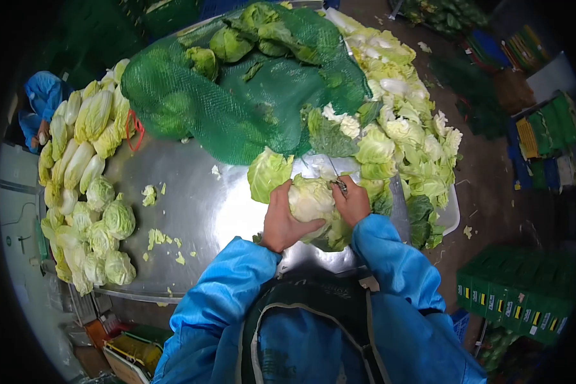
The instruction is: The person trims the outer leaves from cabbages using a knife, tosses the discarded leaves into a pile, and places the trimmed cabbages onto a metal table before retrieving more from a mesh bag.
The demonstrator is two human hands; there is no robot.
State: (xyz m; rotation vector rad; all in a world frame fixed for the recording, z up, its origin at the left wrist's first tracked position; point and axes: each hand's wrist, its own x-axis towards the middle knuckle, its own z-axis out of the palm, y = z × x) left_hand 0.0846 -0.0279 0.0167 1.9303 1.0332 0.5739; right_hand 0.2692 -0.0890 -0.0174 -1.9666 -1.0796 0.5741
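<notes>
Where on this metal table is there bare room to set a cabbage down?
The table is bare left of the left hand, between the trimmed cabbages at the left rim and the net bag; only small scraps dot it. Crowded: the leaf pile on the right, the bag behind.

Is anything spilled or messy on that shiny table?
Yes. Small leaf scraps lie scattered on the steel table, left of the cabbage that the left hand holds while the right hand holds a knife. A few more bits lie on the floor, beside the heap of trimmed leaves.
</notes>
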